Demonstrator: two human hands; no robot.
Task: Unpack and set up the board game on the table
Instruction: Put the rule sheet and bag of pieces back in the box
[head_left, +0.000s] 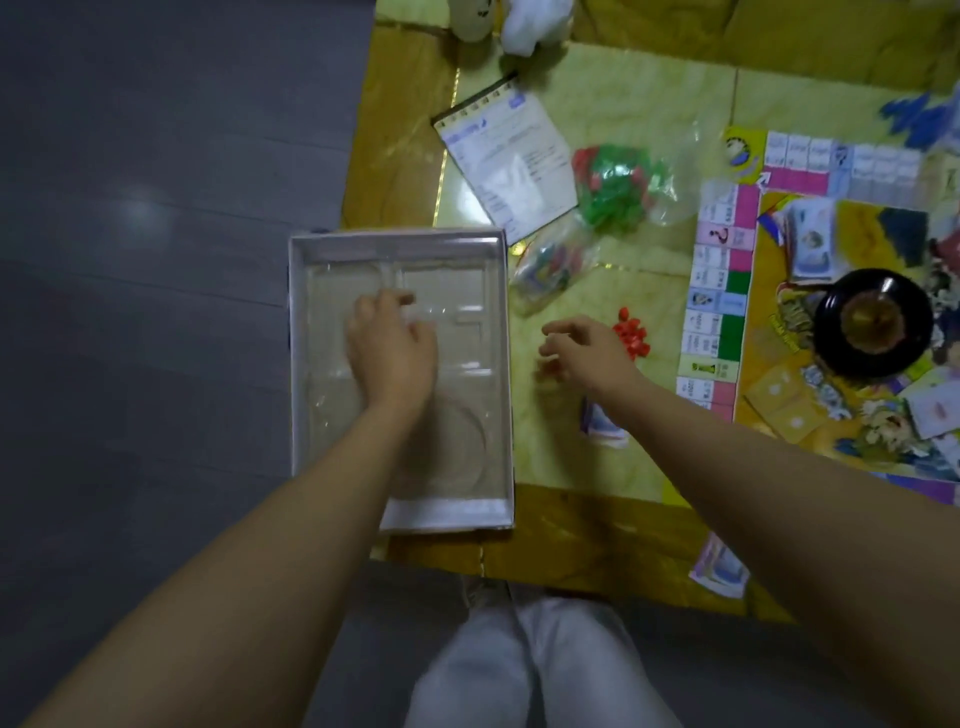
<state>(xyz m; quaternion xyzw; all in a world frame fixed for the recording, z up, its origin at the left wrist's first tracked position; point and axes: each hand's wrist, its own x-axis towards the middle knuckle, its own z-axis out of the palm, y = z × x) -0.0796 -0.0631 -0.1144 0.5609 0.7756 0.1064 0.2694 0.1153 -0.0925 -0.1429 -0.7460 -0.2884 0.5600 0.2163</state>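
— Where is the shallow white cardboard box (397, 238) with the clear moulded plastic insert?

— At the near left edge of the glossy yellow-green table (571, 462). The box's left side juts past that edge over the grey plank floor (156, 260).

— And the hands?

— The left hand (389, 343) lies inside the box on the insert, fingers loosely bent and holding nothing I can see. The right hand (582, 348) hovers just right of the box with its fingers curled. It's too blurred to tell whether it holds anything.

— What crowds that side?

— A heap of small red plastic pieces (631, 332) just beyond the right hand, and farther right of the box the colourful square game board (727, 291). A printed paper sheet (511, 161) touches the box's far right corner, with a clear bag of green and red pieces (618, 189) beside the sheet.

— Open room?

— A bare strip of table right of the box.
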